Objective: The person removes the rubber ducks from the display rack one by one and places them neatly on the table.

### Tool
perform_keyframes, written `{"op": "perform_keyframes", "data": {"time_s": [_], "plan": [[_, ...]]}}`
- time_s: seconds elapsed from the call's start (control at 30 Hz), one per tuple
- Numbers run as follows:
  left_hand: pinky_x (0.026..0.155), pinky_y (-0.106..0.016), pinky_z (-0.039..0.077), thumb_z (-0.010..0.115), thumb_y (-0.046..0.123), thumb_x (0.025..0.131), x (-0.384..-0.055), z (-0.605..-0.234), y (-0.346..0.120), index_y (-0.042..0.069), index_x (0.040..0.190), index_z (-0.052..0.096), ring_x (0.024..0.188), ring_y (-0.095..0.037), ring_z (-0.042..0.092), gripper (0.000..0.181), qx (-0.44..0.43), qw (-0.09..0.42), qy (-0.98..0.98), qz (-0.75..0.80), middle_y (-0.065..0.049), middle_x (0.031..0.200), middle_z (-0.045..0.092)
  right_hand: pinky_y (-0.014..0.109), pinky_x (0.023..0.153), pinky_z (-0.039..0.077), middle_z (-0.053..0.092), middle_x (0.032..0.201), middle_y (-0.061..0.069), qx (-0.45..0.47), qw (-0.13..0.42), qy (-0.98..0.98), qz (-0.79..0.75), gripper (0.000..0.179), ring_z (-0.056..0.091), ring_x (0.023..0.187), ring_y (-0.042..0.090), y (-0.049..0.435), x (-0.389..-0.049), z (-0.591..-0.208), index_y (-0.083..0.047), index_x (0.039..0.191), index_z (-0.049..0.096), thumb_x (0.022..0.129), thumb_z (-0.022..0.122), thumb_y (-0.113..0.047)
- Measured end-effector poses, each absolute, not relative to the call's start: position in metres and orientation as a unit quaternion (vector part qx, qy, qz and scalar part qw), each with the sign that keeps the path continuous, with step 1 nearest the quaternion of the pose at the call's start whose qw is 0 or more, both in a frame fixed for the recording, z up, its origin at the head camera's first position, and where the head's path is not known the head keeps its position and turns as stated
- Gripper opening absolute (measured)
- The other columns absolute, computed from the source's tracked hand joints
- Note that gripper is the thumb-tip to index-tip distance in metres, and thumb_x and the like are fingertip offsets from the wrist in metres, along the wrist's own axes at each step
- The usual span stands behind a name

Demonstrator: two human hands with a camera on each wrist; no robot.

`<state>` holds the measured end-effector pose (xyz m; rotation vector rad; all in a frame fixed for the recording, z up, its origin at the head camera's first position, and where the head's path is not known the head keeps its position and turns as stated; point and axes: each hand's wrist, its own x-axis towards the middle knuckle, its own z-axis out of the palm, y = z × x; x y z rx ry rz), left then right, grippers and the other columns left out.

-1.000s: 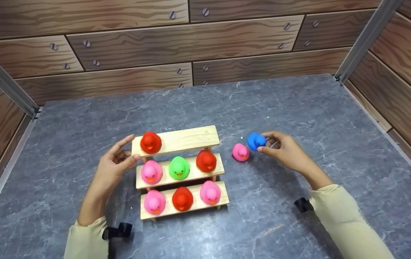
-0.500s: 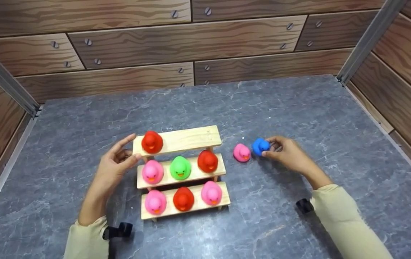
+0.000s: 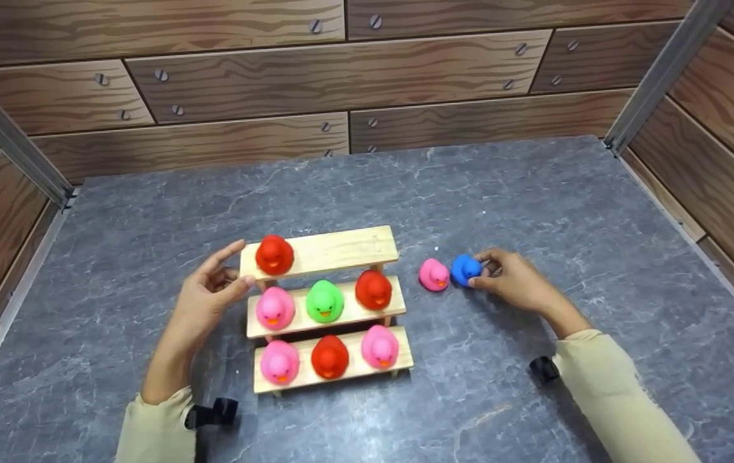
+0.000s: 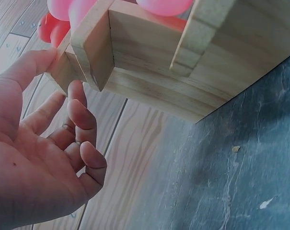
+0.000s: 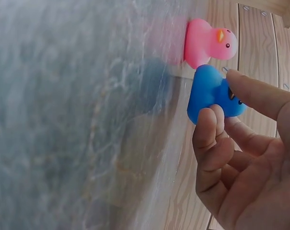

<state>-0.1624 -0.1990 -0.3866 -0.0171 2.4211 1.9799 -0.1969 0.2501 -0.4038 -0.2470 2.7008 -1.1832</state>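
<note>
My right hand [image 3: 513, 281] pinches a blue rubber duck [image 3: 465, 269] between thumb and fingers, low over the grey surface. Right beside it sits a pink rubber duck [image 3: 434, 275], which shows next to the blue one in the right wrist view too. With thumb and index finger, my left hand [image 3: 207, 289] holds the left end of the top board of a three-step wooden stand [image 3: 348, 249]; its other fingers curl loosely below, as the left wrist view shows. On the top step is a red duck [image 3: 274, 255], at the left end.
The middle step carries a pink, a green [image 3: 324, 301] and a red duck. Pink, red [image 3: 330, 357] and pink ducks line the bottom step. Wood-patterned walls [image 3: 245, 83] enclose the grey tabletop [image 3: 521, 193] at the back and sides.
My right hand has brought the blue duck down and toward me, to a place beside the loose pink duck. My left hand keeps its hold on the stand.
</note>
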Motion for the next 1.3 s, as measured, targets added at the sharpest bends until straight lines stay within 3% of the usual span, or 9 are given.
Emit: {"op": "perform_keyframes", "data": {"time_s": [0.63, 1.3], "plan": [[0.070, -0.020, 0.043, 0.068, 0.005, 0.088, -0.163, -0.389, -0.200, 0.013, 0.141, 0.049, 0.075, -0.010, 0.055, 0.057, 0.002, 0.010, 0.769, 0.639, 0.000, 0.084, 0.063, 0.020, 0.055, 0.042, 0.059, 0.082, 0.007, -0.087, 0.106, 0.911, -0.390, 0.045, 0.050, 0.067, 0.008, 0.249, -0.202, -0.409, 0.014, 0.121, 0.053, 0.086, 0.069, -0.009], [0.069, -0.021, 0.043, 0.069, 0.007, 0.088, -0.164, -0.389, -0.200, 0.016, 0.141, 0.049, 0.075, -0.010, 0.054, 0.057, -0.002, 0.014, 0.773, 0.634, -0.001, 0.084, 0.062, 0.023, 0.059, 0.046, 0.061, 0.090, 0.012, -0.086, 0.119, 0.906, -0.398, 0.050, 0.054, 0.071, 0.011, 0.255, -0.197, -0.398, 0.008, 0.130, 0.049, 0.088, 0.068, -0.013]]}}
